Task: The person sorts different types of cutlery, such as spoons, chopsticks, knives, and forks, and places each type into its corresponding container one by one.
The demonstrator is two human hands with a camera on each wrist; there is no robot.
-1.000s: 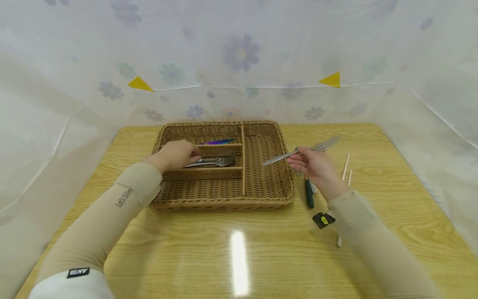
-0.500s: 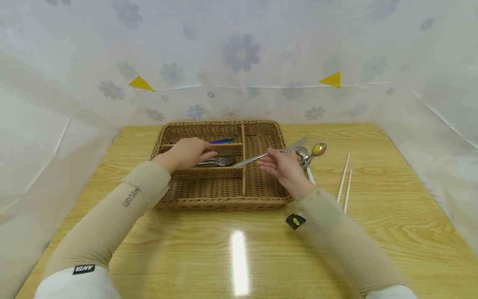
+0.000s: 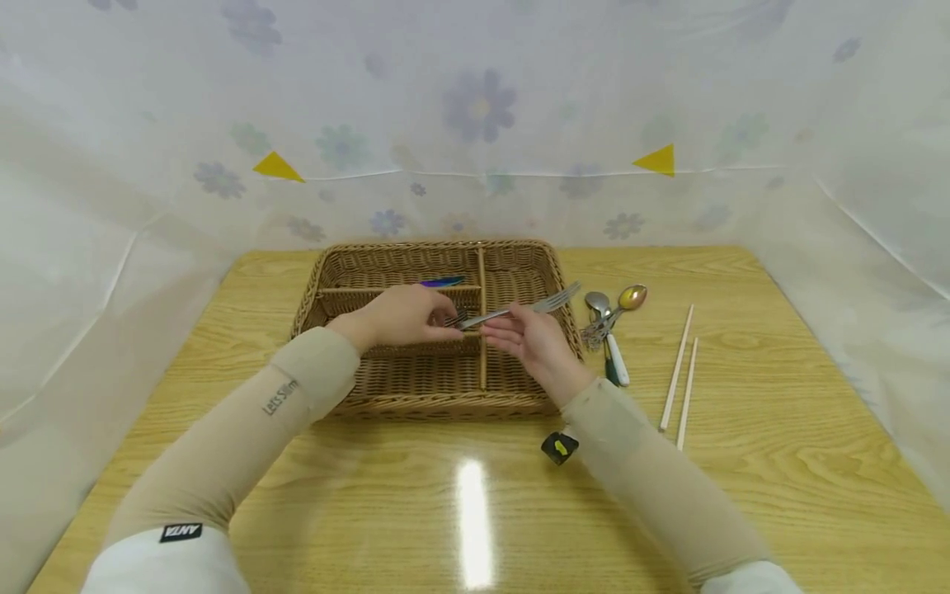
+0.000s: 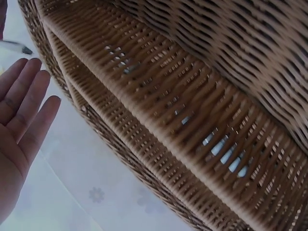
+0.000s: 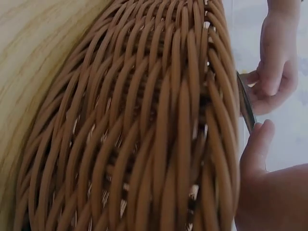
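Note:
My right hand (image 3: pixel 536 342) pinches a metal fork (image 3: pixel 551 302) between thumb and fingers, above the divider of the wicker cutlery tray (image 3: pixel 438 406). The tines point up and right; the handle slants down toward my left hand (image 3: pixel 408 316). That hand hovers over the tray's middle compartment, its fingers extended in the left wrist view, right at the tip of the fork's handle (image 4: pixel 18 47). Beneath it, more forks lie in that compartment, mostly hidden by the hand. A rainbow-coloured utensil (image 3: pixel 442 282) lies in the back compartment.
Right of the tray lies a small pile of spoons (image 3: pixel 597 302), one with a gold bowl (image 3: pixel 633 297), beside white (image 3: pixel 618 363) and green handles. Two chopsticks (image 3: pixel 676 371) lie farther right on the wooden table (image 3: pixel 371 503). A white flowered curtain (image 3: pixel 475 206) encloses the back and sides.
My right hand has carried the fork left, from beyond the tray's right rim to over its divider. My left hand has shifted right along the middle compartment toward the fork's handle.

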